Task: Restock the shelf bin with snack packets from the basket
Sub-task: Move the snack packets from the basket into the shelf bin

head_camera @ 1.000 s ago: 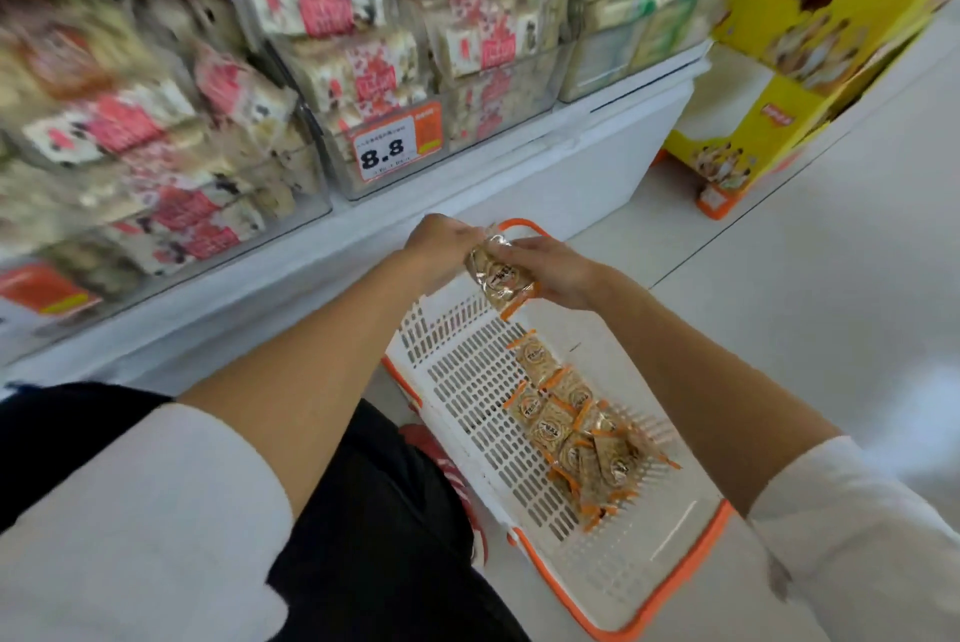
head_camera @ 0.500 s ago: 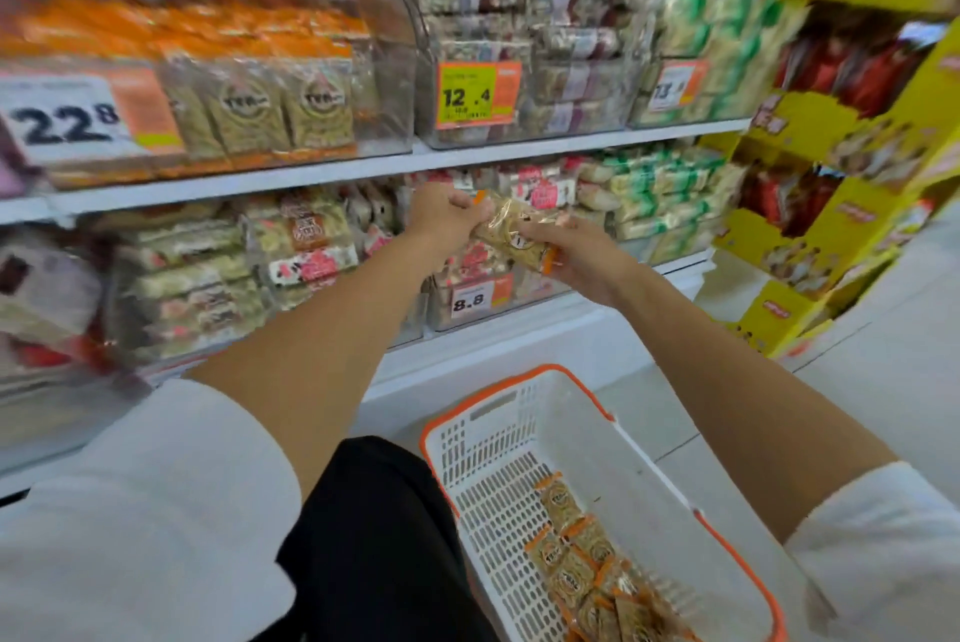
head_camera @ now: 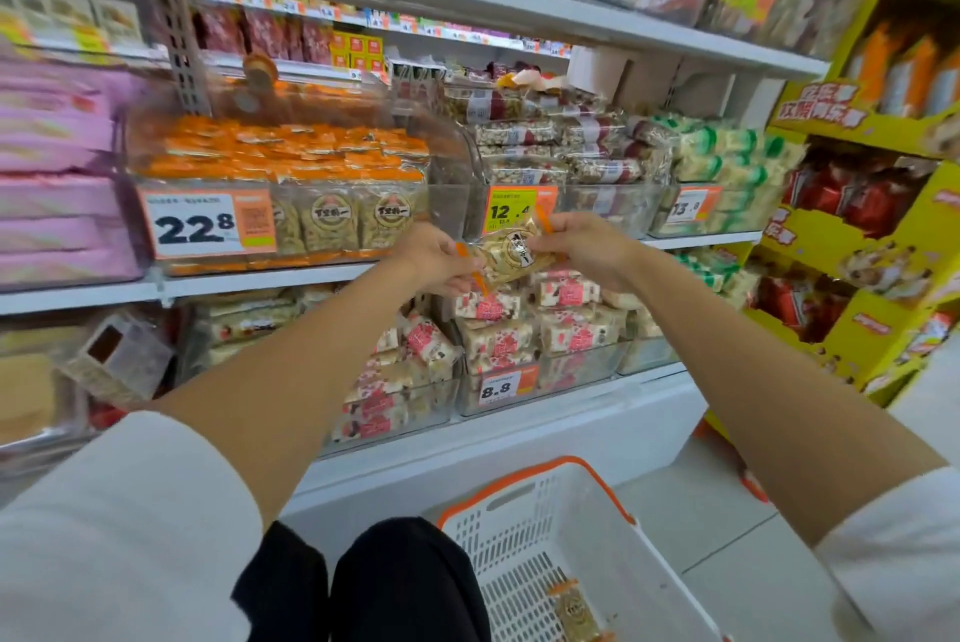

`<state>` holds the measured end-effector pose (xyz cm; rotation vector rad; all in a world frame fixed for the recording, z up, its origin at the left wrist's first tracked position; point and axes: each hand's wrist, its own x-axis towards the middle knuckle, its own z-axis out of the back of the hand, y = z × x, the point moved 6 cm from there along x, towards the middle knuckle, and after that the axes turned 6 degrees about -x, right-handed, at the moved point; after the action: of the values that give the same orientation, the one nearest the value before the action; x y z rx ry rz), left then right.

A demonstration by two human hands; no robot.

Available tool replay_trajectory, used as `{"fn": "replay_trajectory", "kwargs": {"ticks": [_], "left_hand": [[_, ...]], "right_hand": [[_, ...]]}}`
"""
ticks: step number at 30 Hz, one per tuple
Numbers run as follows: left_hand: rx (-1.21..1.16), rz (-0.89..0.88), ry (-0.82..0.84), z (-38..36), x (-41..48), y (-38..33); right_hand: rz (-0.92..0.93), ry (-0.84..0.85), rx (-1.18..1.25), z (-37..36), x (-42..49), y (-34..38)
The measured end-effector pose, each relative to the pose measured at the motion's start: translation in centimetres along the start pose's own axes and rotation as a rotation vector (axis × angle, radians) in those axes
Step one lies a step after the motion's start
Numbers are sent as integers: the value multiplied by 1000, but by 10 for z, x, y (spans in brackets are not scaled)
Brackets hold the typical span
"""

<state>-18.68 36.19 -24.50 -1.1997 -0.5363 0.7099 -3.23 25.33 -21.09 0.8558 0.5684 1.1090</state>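
A snack packet [head_camera: 511,250] with clear wrap and orange ends is held up in front of the shelves. My left hand [head_camera: 434,256] pinches its left end and my right hand [head_camera: 584,246] grips its right end. Up and to the left stands a clear shelf bin [head_camera: 447,210] full of matching orange-edged packets, with a 22.8 price tag [head_camera: 205,224]. The white basket [head_camera: 524,501] with an orange rim sits on the floor below my arms; one packet [head_camera: 574,610] shows inside it at the frame's bottom.
Neighbouring bins hold nut bars behind a 12.4 tag [head_camera: 511,210] and green-wrapped snacks further right. Pink-and-white packets fill the lower shelf above an 8.8 tag [head_camera: 498,389]. A yellow cardboard display [head_camera: 857,319] stands at the right. My dark-trousered knees are beside the basket.
Both hands have lifted the packet from just above the basket up to the middle shelf's height. The view has tilted up, so the basket now sits low in the frame.
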Motion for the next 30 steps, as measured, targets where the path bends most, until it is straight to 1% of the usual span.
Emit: {"fn": "replay_trajectory", "kwargs": {"ticks": [3,5,7,9,11,13,15,19,22,26,30], "left_hand": [[220,-132,-45,20,6,-38],[249,-222,-56,33,13,-66],[191,-290,-30,46,24,-91],[193,-329,-34,63,39,-111],[214,-362,-99,86,58,-122],[249,-389,-181,110,81,-124],[320,-377,-219,128,102,-121],[473,-278,-130,138,135,-104],[483,-245,-88,145,160,-86],[534,-167,-6,144,176,-61],[533,-188,-17,143,177,-49]], "right_hand": [[74,-28,-237,17,16,41],[148,-54,-413,27,28,71],[224,-113,-462,37,42,101],[310,-156,-470,42,59,130],[376,-160,-523,38,78,155],[387,-152,-557,32,101,169],[389,-128,-635,22,125,177],[395,-96,-939,-9,173,177],[391,-48,-1117,-32,203,164],[414,-13,-1245,-52,225,146],[453,-65,-1456,-66,225,141]]}}
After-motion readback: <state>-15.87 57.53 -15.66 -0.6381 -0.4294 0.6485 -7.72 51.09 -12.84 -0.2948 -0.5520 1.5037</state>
